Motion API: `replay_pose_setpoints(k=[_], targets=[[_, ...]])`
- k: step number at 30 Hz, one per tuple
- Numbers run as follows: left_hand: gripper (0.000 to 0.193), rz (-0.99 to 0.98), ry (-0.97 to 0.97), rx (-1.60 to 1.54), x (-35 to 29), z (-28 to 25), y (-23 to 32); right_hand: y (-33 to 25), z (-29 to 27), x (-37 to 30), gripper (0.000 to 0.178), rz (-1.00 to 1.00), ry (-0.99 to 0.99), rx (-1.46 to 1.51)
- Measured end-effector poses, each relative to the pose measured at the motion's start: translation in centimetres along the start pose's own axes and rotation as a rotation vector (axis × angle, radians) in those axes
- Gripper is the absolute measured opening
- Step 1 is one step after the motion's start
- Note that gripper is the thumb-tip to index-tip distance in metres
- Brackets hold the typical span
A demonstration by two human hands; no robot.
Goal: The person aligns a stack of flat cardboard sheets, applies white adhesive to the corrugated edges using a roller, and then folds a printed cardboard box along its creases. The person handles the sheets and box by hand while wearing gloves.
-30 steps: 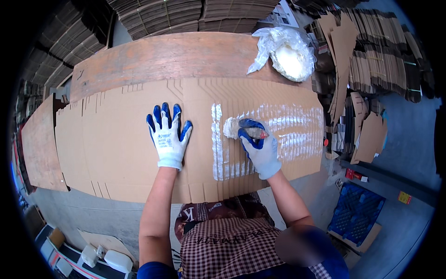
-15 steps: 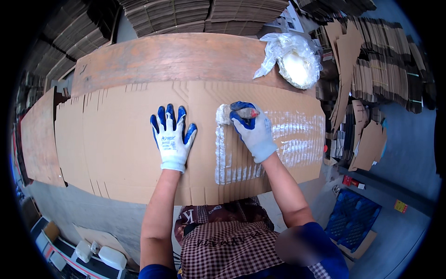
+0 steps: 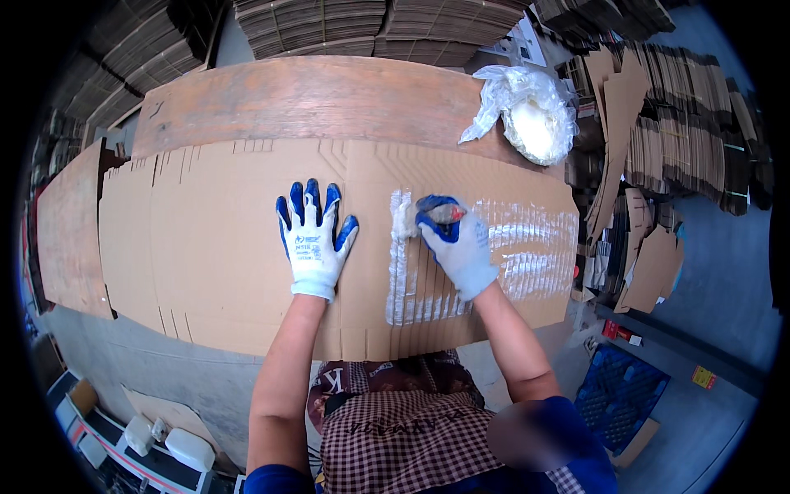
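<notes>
Cardboard [image 3: 222,239] lies under spread left fingers [image 3: 312,202] and right fingers [image 3: 438,201] holding a brush [image 3: 406,221], near a plastic-lined container [image 3: 566,125] of paste [image 3: 533,136].

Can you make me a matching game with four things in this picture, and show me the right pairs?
Things:
1. Left hand
2. Right hand
3. Clear plastic bag
4. Pallet

Where or how:
A. Blue, at the picture's lower right
B. Flat on the cardboard, fingers spread
C. On the wooden table, beyond the cardboard
D. Gripping a brush

Right pairs: 1-B, 2-D, 3-C, 4-A
</notes>
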State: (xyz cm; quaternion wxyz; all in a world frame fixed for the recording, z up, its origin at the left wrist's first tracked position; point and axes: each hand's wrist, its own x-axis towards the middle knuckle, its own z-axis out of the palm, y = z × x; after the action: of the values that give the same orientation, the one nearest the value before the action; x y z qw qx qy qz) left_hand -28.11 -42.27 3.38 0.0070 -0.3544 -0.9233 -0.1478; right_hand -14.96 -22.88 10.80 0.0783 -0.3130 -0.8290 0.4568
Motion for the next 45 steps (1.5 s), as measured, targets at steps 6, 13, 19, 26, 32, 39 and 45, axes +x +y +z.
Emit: replay_pose_setpoints(k=[6, 13, 19, 26, 32, 39, 45], targets=[[0.059, 0.000, 0.004, 0.010, 0.0, 0.0, -0.1, 0.2, 0.0, -2.2, 0.038, 0.049, -0.031, -0.088], [0.059, 0.001, -0.003, 0.010, 0.0, -0.1, 0.1, 0.5, 0.9, -4.7, 0.036, 0.008, -0.002, -0.071], [0.059, -0.002, -0.011, 0.032, 0.1, 0.0, 0.1, -0.2, 0.7, -6.9, 0.033, -0.008, -0.075, -0.004], [0.059, 0.003, 0.005, 0.023, -0.1, 0.1, 0.0, -0.5, 0.8, -9.2, 0.032, 0.043, -0.100, 0.006], [0.059, 0.008, 0.005, 0.024, -0.1, -0.1, 0.1, -0.2, 1.3, -11.7, 0.037, -0.028, -0.136, -0.002], [0.060, 0.010, 0.012, 0.031, -0.1, 0.2, 0.0, -0.1, 1.7, -14.0, 0.039, -0.129, -0.155, -0.049], [0.060, 0.007, 0.007, 0.046, -0.2, 0.3, -0.1, 0.1, 1.5, -15.2, 0.042, -0.182, -0.156, -0.072]])
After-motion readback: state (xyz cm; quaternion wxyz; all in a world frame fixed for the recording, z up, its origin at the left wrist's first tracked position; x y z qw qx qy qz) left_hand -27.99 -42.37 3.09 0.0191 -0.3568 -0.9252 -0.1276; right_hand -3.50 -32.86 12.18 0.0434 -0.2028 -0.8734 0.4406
